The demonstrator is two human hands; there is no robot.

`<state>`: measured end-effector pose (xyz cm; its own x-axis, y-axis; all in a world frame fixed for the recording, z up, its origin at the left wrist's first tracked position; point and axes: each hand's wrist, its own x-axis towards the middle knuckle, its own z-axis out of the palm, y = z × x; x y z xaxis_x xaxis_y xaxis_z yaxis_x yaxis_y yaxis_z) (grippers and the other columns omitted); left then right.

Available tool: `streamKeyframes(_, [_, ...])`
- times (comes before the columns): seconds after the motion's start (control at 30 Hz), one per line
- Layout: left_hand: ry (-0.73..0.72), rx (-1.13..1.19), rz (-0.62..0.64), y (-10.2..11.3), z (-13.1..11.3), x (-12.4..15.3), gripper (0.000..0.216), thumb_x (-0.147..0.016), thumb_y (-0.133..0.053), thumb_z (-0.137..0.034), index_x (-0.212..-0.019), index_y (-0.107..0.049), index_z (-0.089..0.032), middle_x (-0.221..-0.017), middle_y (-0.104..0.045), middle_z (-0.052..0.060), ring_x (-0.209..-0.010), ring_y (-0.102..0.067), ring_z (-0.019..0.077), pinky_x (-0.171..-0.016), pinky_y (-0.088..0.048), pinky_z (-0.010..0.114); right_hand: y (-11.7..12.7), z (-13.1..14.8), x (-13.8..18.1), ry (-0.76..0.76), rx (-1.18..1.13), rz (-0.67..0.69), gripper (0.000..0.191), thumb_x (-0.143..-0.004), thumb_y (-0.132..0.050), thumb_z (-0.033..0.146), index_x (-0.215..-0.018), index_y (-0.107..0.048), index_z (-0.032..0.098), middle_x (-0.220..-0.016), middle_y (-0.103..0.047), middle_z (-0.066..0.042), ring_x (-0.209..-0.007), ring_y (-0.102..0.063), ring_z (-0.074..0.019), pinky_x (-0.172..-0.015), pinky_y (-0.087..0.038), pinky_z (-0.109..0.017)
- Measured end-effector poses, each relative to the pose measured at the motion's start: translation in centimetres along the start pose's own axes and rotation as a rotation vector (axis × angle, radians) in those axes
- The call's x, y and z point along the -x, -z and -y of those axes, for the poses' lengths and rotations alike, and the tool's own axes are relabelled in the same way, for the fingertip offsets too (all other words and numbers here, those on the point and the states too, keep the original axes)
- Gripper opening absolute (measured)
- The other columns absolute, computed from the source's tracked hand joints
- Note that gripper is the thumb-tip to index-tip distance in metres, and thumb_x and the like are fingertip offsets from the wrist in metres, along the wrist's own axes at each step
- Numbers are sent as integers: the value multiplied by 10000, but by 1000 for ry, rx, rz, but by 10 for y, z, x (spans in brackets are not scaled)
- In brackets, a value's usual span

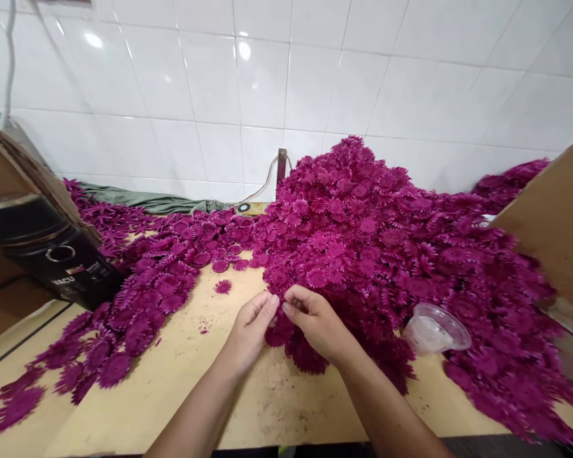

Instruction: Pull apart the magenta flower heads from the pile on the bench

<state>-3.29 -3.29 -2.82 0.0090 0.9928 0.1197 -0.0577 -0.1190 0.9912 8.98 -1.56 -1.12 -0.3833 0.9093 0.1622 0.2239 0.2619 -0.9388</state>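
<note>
My left hand [252, 326] and my right hand [319, 323] meet over the table, fingertips nearly touching. Each is closed in a pinch, thumb against fingers. What they hold is too small or too hidden to make out. Right behind and below the fingertips lies a big heap of magenta artificial flower heads [344, 235] with fringed petals. One single flower head [222, 287] rests on the table, up and left of my left hand.
A looser spread of flower heads [143, 318] runs along the left, beside a leaning black flask [52, 254]. A clear plastic cup [434, 331] is tipped at the right edge of the heap. Cardboard [549, 235] stands at the right; white tiles [181, 83] rise behind.
</note>
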Motion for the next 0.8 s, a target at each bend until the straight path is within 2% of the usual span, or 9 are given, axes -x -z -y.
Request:
streamKeyframes(0.13, [-73,-128,47,3,-3,7,412,-757,-481,-515,-541,-326,-200,-550,-276,-61,-514,-279,91,-481,-287,210,12,5,-10,165,401,-418,186,-762,-371,202,-586,-312,214,-626,-389,13,-615,-380,-147,-598,-319,-293])
streamKeyframes(0.23, [-132,-122,31,9,-6,14,396,-785,-460,-500,-552,-358,-196,-556,-295,-56,-523,-299,93,-498,-303,210,47,7,-27,201,548,-779,127,-749,-367,188,-627,-389,215,-677,-460,-30,-673,-441,-187,-675,-373,-347])
streamKeyframes(0.3, [-128,-85,30,13,-8,15,391,-779,-472,-510,-565,-407,-188,-567,-352,-46,-549,-349,99,-533,-338,214,69,8,-37,140,570,-912,78,-729,-393,174,-700,-461,197,-734,-503,-62,-709,-482,-206,-733,-398,-390])
streamKeyframes(0.37, [-100,-42,46,15,-8,14,384,-766,-487,-521,-591,-458,-180,-591,-422,-29,-595,-407,113,-589,-378,228,77,8,-40,117,548,-878,176,-704,-429,151,-854,-521,150,-881,-545,-120,-771,-527,-219,-802,-408,-420])
streamKeyframes(0.47, [-55,-13,65,11,-7,8,368,-768,-483,-517,-622,-484,-179,-616,-471,-16,-634,-443,129,-633,-402,247,56,10,-27,141,420,-674,343,-743,-462,199,-1069,-516,106,-1095,-537,-182,-909,-564,-232,-866,-418,-415])
streamKeyframes(0.53, [-36,-47,76,8,-5,5,366,-775,-470,-509,-612,-474,-182,-603,-462,-19,-619,-438,130,-611,-399,247,31,11,-13,115,297,-465,342,-774,-483,269,-1081,-541,131,-1073,-586,-151,-946,-575,-227,-848,-447,-386])
streamKeyframes(0.63, [-52,-135,50,6,-1,2,360,-790,-445,-482,-581,-441,-189,-574,-432,-28,-581,-422,126,-565,-387,240,3,9,4,55,126,-132,240,-750,-529,255,-959,-601,159,-881,-664,-74,-845,-612,-201,-776,-479,-333])
streamKeyframes(0.7, [-81,-214,37,6,1,3,350,-815,-413,-444,-575,-439,-190,-569,-440,-25,-569,-433,128,-556,-386,240,-4,5,8,32,53,-92,155,-740,-523,227,-848,-612,160,-775,-665,-44,-766,-612,-183,-733,-480,-307])
streamKeyframes(0.8, [-129,-374,33,7,2,5,341,-842,-373,-392,-598,-492,-187,-586,-491,-11,-581,-480,138,-571,-395,248,-2,-3,5,15,25,-217,128,-744,-491,250,-731,-581,161,-671,-629,-27,-657,-581,-164,-646,-468,-278])
